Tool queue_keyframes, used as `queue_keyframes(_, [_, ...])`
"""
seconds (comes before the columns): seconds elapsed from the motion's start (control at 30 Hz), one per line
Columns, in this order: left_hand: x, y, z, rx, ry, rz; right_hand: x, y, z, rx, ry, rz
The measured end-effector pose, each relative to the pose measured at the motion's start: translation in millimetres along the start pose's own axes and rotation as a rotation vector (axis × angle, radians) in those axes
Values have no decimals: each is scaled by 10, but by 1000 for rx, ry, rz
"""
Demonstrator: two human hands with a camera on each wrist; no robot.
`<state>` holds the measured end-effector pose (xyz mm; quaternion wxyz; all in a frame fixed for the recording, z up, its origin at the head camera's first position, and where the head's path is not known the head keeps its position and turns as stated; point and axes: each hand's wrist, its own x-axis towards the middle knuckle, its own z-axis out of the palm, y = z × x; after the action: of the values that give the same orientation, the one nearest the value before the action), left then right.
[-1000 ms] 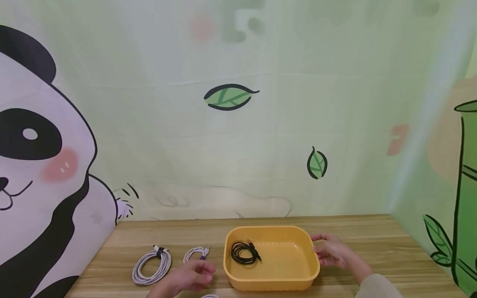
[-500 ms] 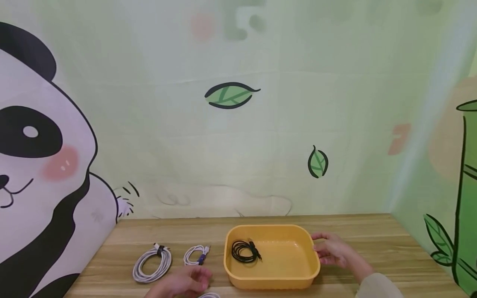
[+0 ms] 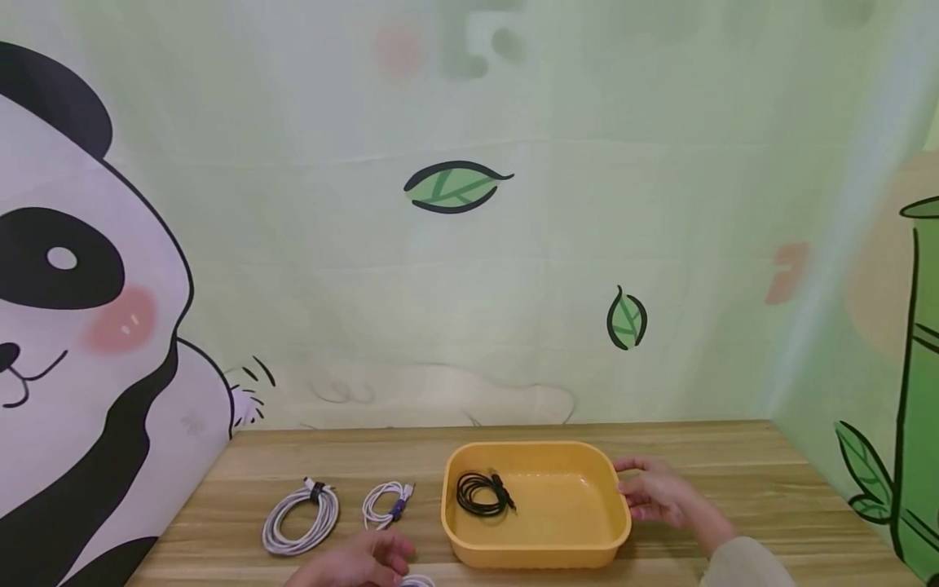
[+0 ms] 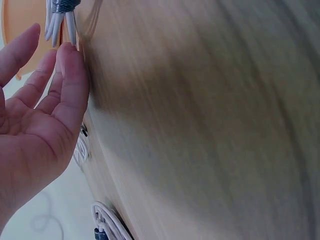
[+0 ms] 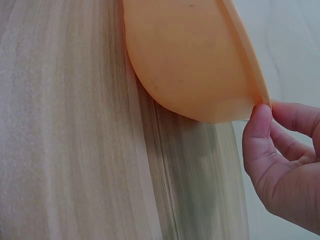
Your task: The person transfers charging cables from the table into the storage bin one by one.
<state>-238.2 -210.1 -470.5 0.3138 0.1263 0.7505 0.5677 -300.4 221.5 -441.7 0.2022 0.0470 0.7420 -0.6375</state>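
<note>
A yellow plastic bin (image 3: 543,556) sits on the table with a coiled black cable (image 3: 480,496) inside at its left. My right hand (image 3: 658,493) pinches the bin's right rim; the right wrist view shows the thumb pressed near the rim's edge. My left hand (image 3: 359,561) is low at the front, fingers slightly bent. Its fingertips are right at a bundled white cable (image 4: 62,22) with a dark tie, cut off by the head view's lower edge. Beyond this hand lie a large white cable coil (image 3: 301,522) with a black strap and a smaller white cable (image 3: 385,505) with a blue tie.
The wooden table (image 3: 734,465) ends at a wall cloth (image 3: 543,244) printed with a panda and leaves. The bin stands right of the middle, to the right of the white cables.
My left hand has drawn slightly back towards the front, to the bundled white cable, uncovering the blue-tied cable. My right hand stays at the bin's rim.
</note>
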Motion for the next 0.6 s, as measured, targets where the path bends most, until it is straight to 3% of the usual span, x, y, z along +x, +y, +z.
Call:
queue_keyframes(0.37, [-25,-18,-11,41,-9,12,-6,7,-2,-1,-7,-6])
queue_keyframes(0.6, [-35,-16,23,84,42,1,-9,3,-13,4,-24,-11])
